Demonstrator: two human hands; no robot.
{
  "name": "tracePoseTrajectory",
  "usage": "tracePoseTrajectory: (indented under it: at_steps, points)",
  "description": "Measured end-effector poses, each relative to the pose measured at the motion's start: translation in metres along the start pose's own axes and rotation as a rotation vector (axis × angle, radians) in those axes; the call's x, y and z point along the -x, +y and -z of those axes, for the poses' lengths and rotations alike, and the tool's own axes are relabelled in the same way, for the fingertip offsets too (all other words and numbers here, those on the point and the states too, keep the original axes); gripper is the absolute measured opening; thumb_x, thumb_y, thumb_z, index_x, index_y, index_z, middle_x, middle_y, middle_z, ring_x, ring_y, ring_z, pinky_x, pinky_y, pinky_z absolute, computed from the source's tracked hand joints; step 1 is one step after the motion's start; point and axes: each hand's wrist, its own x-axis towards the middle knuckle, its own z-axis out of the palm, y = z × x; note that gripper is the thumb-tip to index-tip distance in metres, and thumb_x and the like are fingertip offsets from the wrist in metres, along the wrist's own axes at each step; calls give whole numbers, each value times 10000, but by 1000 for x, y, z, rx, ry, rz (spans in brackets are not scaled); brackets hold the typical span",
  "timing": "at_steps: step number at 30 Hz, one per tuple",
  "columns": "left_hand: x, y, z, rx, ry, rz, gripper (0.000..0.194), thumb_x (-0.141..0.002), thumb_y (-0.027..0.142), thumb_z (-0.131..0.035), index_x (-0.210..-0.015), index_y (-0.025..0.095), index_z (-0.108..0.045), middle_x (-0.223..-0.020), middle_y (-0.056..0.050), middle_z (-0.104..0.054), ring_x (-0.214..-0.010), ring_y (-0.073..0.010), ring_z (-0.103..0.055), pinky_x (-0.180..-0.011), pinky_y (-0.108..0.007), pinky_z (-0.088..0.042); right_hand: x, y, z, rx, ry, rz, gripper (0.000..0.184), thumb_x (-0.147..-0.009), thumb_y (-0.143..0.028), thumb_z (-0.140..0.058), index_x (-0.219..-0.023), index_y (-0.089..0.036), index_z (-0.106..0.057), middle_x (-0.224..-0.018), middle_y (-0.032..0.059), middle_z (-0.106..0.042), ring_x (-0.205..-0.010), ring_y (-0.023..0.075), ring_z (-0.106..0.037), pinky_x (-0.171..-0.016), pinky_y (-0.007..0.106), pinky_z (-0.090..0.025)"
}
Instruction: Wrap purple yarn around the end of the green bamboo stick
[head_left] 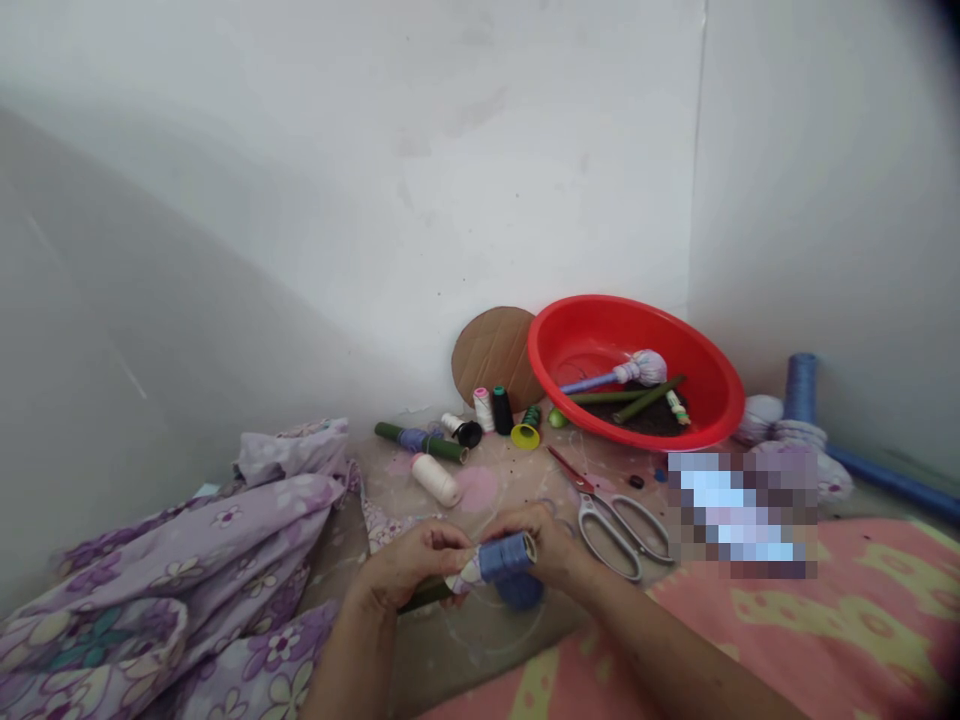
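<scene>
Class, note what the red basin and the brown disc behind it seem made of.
The red basin looks like glossy moulded plastic, from its smooth shiny wall. The brown disc seems matte corrugated cardboard, showing faint ribbed lines.

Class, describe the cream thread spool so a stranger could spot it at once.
Start at the red plastic basin by the wall. Left of its front stand upright thread spools. Nearer the camera, a cream spool lies on its side, unlike them.

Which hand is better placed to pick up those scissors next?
Probably the right hand: it sits at the end of the blue-wrapped fabric bundle nearest the scissors, while the left hand holds the far end.
</scene>
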Motion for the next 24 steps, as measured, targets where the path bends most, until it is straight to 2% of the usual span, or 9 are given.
tracePoseTrajectory:
  at_steps: [5,9,14,24]
  points:
    - [-1,3,-7,3,-2,29,234,-621,309,-621,-678,83,-627,-509,-20,-553,-422,-78,-469,-425,-193,-365,-1,10,4,-209,-40,-229,124,-556,-177,-570,-635,-127,-651,-552,7,-586,-492,103,-495,-486,204,-385]
    - [-2,4,-13,-12,28,37,233,-598,309,-642,-663,85,-631,-519,-15,-548,-436,-71,-461,-434,-187,-361,-3,14,10,-277,-74,-307,109,-560,-216,-596,-606,-123,-627,-537,-12,-543,-494,85,-451,-489,198,-350]
    - [-3,3,-18,-24,26,38,234,-607,319,-633,-674,95,-634,-542,-12,-552,-453,-69,-454,-453,-189,-363,-3,16,17,-349,-111,-337,144,-558,-248,-629,-576,-115,-575,-511,-41,-464,-470,55,-382,-453,176,-279]
    - [-8,-2,-19,-111,-10,73,254,-610,344,-621,-711,112,-645,-570,-6,-542,-490,-76,-454,-486,-197,-372,0,14,30,-426,-200,-270,226,-567,-303,-656,-587,-109,-543,-546,-48,-438,-503,47,-366,-479,177,-265]
